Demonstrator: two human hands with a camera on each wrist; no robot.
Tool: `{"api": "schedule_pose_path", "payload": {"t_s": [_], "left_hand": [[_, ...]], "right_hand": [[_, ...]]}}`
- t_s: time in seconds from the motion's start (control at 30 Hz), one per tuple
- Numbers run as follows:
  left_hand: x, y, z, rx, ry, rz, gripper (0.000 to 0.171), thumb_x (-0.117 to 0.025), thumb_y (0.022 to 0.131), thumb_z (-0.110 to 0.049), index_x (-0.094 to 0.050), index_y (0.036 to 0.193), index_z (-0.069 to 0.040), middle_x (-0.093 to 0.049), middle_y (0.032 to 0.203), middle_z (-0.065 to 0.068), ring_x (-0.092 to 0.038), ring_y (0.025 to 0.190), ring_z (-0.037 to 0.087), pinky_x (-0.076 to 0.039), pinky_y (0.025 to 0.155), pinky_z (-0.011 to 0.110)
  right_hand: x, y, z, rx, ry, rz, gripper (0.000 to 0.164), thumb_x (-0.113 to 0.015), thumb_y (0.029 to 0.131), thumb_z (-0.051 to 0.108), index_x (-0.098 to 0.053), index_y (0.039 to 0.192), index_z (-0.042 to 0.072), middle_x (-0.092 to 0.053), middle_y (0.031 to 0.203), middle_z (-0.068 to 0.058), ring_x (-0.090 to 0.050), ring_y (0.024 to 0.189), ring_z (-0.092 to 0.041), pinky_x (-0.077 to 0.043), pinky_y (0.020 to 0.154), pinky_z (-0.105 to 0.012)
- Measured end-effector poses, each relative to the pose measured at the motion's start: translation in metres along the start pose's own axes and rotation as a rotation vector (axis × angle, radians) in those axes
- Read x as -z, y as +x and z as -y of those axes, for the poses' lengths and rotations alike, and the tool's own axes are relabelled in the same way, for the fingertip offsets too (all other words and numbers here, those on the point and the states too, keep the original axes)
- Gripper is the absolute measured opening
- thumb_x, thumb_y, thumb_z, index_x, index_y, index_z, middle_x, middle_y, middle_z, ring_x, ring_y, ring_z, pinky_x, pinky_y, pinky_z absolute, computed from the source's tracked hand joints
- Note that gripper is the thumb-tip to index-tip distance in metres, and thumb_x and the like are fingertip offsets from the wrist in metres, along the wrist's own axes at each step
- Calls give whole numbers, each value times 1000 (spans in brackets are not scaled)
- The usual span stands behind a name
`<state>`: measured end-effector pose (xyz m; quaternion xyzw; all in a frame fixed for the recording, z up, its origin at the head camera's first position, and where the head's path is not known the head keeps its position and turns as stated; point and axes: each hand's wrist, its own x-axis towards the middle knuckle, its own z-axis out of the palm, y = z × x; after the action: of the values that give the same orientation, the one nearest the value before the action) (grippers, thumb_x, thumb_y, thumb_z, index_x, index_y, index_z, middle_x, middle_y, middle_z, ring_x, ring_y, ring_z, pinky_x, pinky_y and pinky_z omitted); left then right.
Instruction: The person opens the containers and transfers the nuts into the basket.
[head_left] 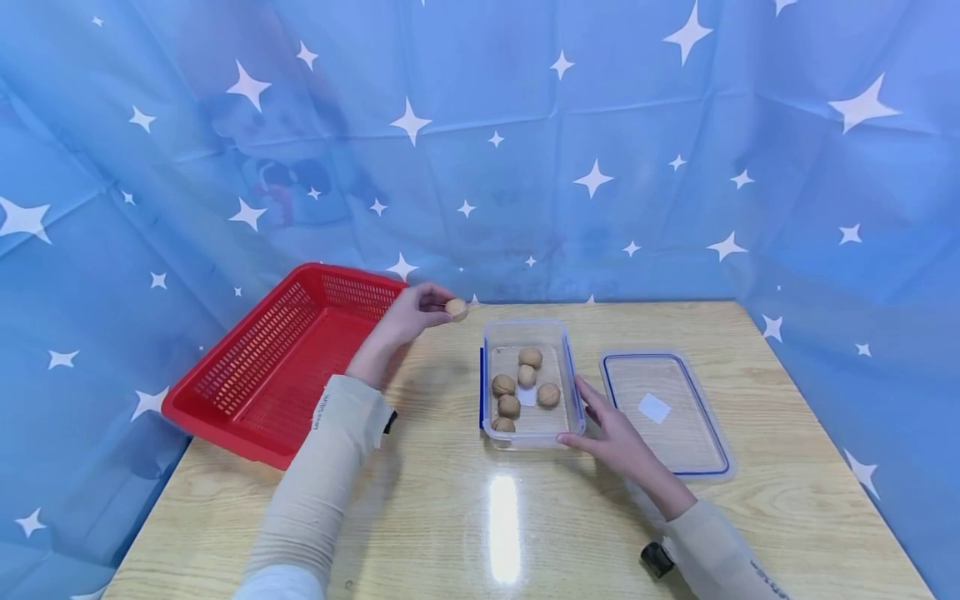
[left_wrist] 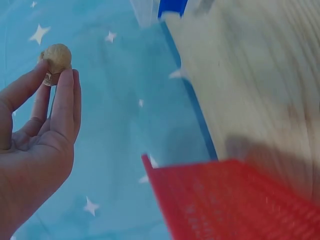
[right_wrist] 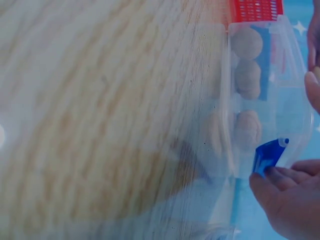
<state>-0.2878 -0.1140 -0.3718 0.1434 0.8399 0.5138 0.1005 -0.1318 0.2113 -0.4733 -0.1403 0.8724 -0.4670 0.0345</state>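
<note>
My left hand (head_left: pixel 416 312) is raised between the red basket and the clear plastic box, pinching a walnut (head_left: pixel 457 309) between thumb and fingertips. In the left wrist view the walnut (left_wrist: pixel 58 59) sits at the fingertips. Several walnuts (head_left: pixel 548 395) lie inside the clear plastic box (head_left: pixel 525 441) on the table. My right hand (head_left: pixel 615 437) holds that box at its near right corner, thumb on the near side and fingers along the right side. Beside the fingers in the right wrist view a blue latch (right_wrist: pixel 269 155) sticks out.
A red plastic basket (head_left: pixel 300 367) with slotted walls stands at the left of the wooden table (head_left: pixel 435 517). To the right of the box lies its clear lid (head_left: pixel 675 433) with a blue seal. A blue star-patterned curtain (head_left: pixel 510 183) hangs behind the table.
</note>
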Motion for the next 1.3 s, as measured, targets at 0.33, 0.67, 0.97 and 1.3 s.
{"api": "schedule_pose_path", "payload": {"t_s": [0.33,0.67,0.97,1.3], "left_hand": [[55,-6,4,97,49,-101,41,-66,96,-12,-55,134,-4,-57,134,18,-56,125,32,-48,108,47],[92,-18,26,172,103,-158,42,-65,97,-16,-53,135,-6,-55,139,18,-53,127,32,-48,108,47],[105,-27,46,241,125,-129,44,-64,97,-15,-51,137,-2,-52,140,22,-51,127,36,-47,108,52],[103,-31,70,258,182,18,49,-70,93,-21,-52,137,-7,-52,140,19,-50,126,34,-47,107,53]], "right_hand": [[0,0,-2,-7,-9,0,94,-76,88,25,-18,157,-3,-19,162,-30,-28,145,-49,-33,114,-54],[-2,-1,-2,-13,8,-1,96,-77,88,26,-17,158,-1,-19,162,-28,-29,146,-48,-33,114,-52],[0,-3,-3,-10,-6,-4,96,-77,88,26,-18,157,-1,-19,162,-28,-31,145,-47,-34,113,-51],[-1,-2,-4,-9,-6,-5,95,-76,88,27,-17,157,-2,-19,162,-29,-30,145,-48,-33,113,-52]]}}
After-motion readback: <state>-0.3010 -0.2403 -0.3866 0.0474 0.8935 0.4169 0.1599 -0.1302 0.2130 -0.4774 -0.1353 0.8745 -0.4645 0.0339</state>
